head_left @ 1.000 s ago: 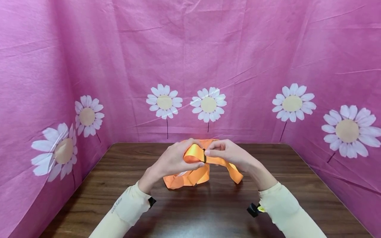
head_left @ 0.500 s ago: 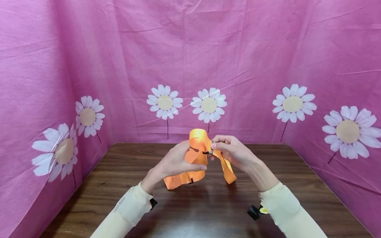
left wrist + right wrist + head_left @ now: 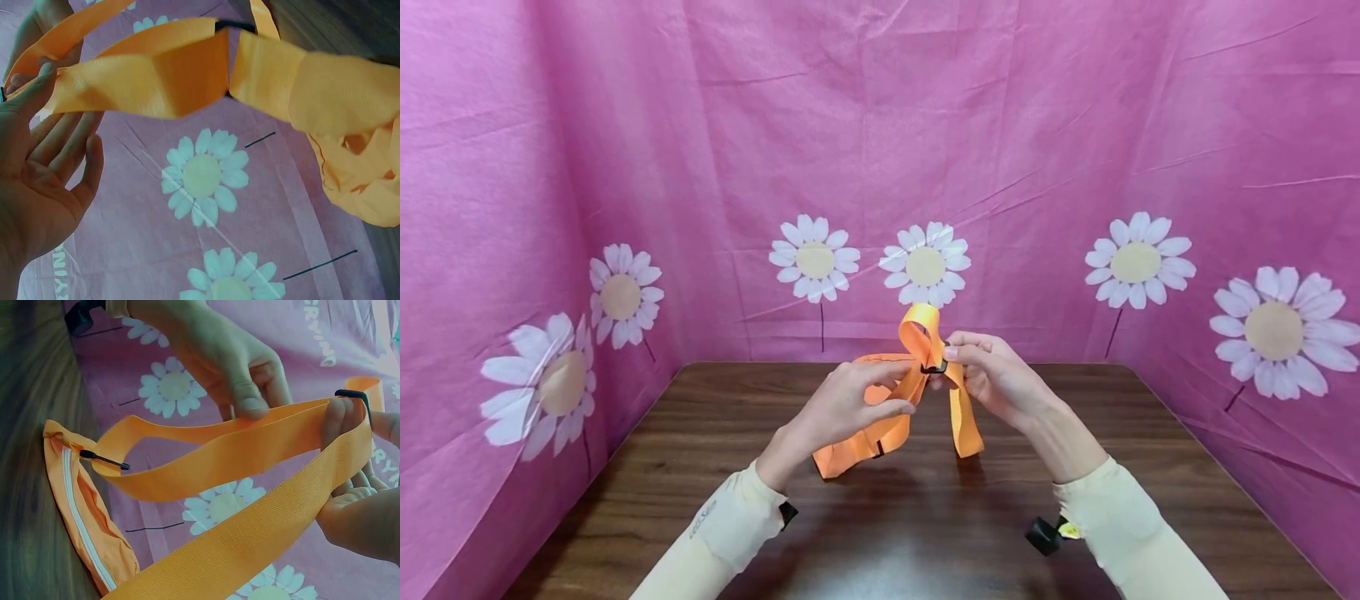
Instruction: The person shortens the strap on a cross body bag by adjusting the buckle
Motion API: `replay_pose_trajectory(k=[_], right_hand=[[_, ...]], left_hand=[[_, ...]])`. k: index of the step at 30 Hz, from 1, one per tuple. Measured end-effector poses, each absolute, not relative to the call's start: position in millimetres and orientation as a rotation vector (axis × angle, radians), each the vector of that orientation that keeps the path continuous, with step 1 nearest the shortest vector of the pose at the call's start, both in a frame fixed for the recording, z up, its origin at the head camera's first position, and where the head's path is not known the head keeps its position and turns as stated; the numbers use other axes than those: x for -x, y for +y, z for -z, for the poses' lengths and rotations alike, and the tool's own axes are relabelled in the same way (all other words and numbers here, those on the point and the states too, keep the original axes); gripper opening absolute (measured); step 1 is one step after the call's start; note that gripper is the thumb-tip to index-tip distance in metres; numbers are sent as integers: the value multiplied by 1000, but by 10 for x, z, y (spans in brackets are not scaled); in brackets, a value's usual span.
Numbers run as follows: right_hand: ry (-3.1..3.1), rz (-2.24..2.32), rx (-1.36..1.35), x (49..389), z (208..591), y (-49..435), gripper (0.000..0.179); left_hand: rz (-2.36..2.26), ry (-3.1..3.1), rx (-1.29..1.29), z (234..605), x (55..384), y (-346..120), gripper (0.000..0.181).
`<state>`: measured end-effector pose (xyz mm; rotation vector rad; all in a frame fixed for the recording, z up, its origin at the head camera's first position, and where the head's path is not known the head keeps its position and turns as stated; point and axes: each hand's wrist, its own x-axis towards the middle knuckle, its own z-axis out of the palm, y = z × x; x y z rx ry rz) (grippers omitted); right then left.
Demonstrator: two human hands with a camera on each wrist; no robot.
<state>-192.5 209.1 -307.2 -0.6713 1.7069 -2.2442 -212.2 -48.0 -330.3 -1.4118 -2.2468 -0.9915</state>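
Observation:
An orange waist bag (image 3: 109,544) with a white zip sits on the brown table, its wide orange strap (image 3: 219,456) raised above it. My right hand (image 3: 1000,379) pinches the strap at a black slide buckle (image 3: 932,367). Above the buckle a strap loop (image 3: 919,321) stands up, and a loose strap end (image 3: 966,425) hangs below it. My left hand (image 3: 850,400) is just left of the buckle, thumb and fingers apart around the strap; its thumb overlaps the strap edge in the right wrist view. Another black slider (image 3: 103,459) sits lower on the strap, near the bag.
A dark wood-grain table (image 3: 880,533) lies beneath both hands. Pink cloth (image 3: 1015,125) with printed daisies encloses it at the back and both sides. Each wrist carries a small black camera, such as the right one (image 3: 1042,535).
My right hand has raised the buckle slightly. The strap loop, earlier within my left hand, now stands above the buckle. My left fingers have eased off it, and the loose end hangs straighter.

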Motion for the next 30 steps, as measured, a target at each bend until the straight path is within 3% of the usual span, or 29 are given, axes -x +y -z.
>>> replay_pose_trajectory(k=[9, 19, 30], right_hand=[[1598, 2392, 721, 1904, 2989, 2215, 24], [1603, 2448, 706, 1903, 2930, 2310, 23], [1398, 2536, 701, 1922, 2931, 2410, 26]], left_hand=[[700, -2459, 1360, 3328, 2172, -547, 47], [707, -2494, 1394, 3390, 2262, -616, 50], [532, -2545, 1438, 3394, 2337, -659, 35]])
